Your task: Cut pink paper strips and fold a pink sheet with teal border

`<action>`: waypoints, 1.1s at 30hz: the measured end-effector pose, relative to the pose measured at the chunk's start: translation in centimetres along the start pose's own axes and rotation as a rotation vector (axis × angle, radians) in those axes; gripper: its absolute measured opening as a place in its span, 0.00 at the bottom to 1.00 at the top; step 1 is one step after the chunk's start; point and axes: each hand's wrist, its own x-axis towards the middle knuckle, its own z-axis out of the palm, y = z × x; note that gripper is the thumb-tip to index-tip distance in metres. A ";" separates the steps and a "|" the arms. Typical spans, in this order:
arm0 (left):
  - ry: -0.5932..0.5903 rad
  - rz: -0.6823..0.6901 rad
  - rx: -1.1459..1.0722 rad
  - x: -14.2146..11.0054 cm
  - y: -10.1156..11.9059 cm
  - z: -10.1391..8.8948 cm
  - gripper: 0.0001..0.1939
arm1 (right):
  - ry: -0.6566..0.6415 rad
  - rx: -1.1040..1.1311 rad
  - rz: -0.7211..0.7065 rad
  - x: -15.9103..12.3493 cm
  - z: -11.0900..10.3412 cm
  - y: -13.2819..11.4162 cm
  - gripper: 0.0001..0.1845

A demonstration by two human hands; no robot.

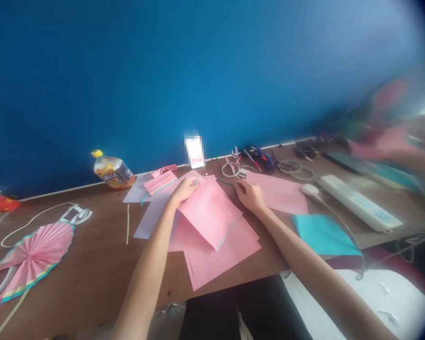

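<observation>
My left hand (187,189) is closed on the upper edge of a pink paper sheet (212,212). A thin blue strip runs along the sheet's near right edge, and a bit of blue shows at my left fingertips. My right hand (248,194) is curled around a slim dark grey tool (227,182), its narrow end pointing left toward the sheet; its kind is not clear. Beneath the sheet lie more pink papers (216,264) and pale lilac papers (147,224). A pleated pink paper piece (160,182) with striped edging rests beyond my left hand.
At left are a pink paper fan (38,255), a white cable (80,216) and a yellow-capped bottle (111,171). At right lie teal paper (324,234), a white power strip (359,203) and coiled cables (290,168). Another person's arm (411,158) is blurred at far right.
</observation>
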 end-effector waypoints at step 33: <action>0.246 -0.128 0.594 0.0 -1.9 4.1 0.25 | -0.370 -0.140 0.131 11.2 0.2 4.5 0.06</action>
